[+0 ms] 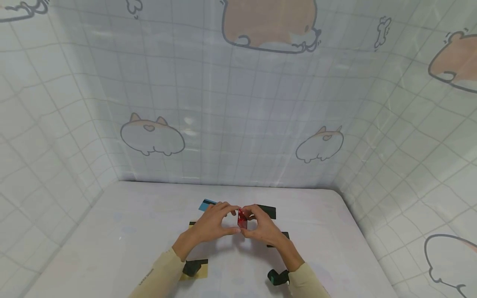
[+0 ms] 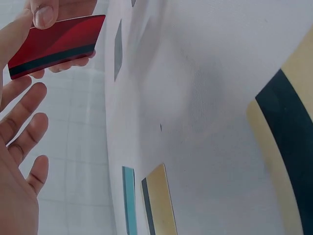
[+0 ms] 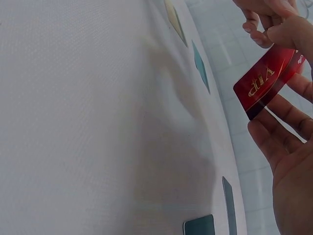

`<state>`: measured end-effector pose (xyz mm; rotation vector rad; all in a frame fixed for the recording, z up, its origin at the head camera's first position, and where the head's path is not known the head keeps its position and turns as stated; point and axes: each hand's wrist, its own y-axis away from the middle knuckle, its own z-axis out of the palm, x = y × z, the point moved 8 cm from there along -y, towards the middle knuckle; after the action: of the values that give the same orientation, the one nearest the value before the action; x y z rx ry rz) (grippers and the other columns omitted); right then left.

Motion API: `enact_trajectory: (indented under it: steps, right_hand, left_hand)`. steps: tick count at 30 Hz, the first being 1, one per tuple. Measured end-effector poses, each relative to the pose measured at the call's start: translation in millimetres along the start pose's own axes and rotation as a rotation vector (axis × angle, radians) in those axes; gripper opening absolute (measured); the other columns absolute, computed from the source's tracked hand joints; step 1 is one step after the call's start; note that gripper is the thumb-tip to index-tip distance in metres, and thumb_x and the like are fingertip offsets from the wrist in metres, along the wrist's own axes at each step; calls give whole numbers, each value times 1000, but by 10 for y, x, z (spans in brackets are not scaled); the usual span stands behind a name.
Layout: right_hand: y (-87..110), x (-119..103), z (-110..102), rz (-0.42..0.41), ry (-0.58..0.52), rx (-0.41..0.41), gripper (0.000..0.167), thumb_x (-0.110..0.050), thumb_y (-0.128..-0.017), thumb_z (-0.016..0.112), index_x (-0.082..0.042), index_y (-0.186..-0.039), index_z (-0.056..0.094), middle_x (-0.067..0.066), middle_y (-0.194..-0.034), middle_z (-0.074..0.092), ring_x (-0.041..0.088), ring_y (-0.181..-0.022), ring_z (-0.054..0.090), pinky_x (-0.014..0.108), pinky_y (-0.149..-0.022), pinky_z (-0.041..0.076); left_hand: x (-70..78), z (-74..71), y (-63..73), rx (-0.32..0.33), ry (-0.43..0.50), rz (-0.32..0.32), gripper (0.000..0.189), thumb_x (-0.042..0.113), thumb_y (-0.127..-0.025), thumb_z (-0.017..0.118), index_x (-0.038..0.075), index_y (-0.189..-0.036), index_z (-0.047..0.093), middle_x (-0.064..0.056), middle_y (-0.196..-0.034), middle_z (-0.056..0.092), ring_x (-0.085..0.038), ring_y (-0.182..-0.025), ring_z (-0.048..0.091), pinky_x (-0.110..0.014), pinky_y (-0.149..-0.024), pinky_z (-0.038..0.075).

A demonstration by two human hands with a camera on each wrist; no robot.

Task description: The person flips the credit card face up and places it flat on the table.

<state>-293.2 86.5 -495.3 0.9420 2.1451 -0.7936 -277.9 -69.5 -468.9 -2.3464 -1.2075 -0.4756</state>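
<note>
Pinching red VIP card (image 1: 242, 220) with left hand (image 1: 213, 222) and right hand (image 1: 265, 228) above white tabletop (image 1: 119, 231), at four o'clock from blue striped card (image 1: 206, 205), apparently past pickup but not yet releasing.

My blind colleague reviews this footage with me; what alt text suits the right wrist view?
A right hand holds a red card with gold VIP lettering, a left hand at its upper edge. A yellowish card, a teal card and two dark cards lie on a pale surface.
</note>
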Motion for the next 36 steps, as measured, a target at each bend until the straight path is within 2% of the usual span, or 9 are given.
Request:
enact_trajectory:
  steps: [11, 18, 20, 29, 36]
  right_hand:
    - [24, 4, 20, 22, 19, -5, 51, -32, -85, 79, -26, -129, 53, -10, -115, 55, 9, -106, 56, 44, -95, 53]
    - [49, -69, 24, 7, 42, -12, 51, -42, -87, 77, -25, -130, 53, -7, -113, 55, 11, -104, 58, 44, -93, 53]
    - [51, -74, 25, 12, 42, -14, 51, -42, -87, 77, -26, -129, 53, -7, -113, 55, 11, -104, 57, 45, -93, 53]
    - [31, -52, 71, 30, 76, -43, 54, -39, -87, 78, -24, -132, 52, -7, -113, 53, 11, -102, 56, 43, -92, 53]
    - [54, -58, 52, 57, 91, -55, 53, -37, -85, 80, -25, -130, 54, -9, -113, 54, 13, -104, 54, 44, -90, 52]
  left_hand:
    - [26, 6, 16, 26, 20, -11, 72, 69, -82, 67, 28, -141, 55, 14, -108, 58, -17, -108, 54, -48, -96, 37]
    - [46, -11, 39, 42, -3, 6, 68, 66, -84, 68, 29, -139, 56, 6, -110, 62, -11, -105, 52, -48, -96, 36]
    - [50, -20, 44, 45, -2, 8, 66, 65, -84, 69, 29, -138, 57, 5, -110, 62, -11, -105, 52, -48, -95, 36]
    - [-6, -35, 79, 28, 41, -4, 65, 58, -84, 74, 26, -138, 57, -2, -113, 64, -25, -112, 56, -54, -99, 36]
    - [-68, -23, 101, 25, 60, 0, 64, 57, -84, 75, 26, -138, 57, -2, -114, 63, -24, -114, 55, -55, -98, 36]
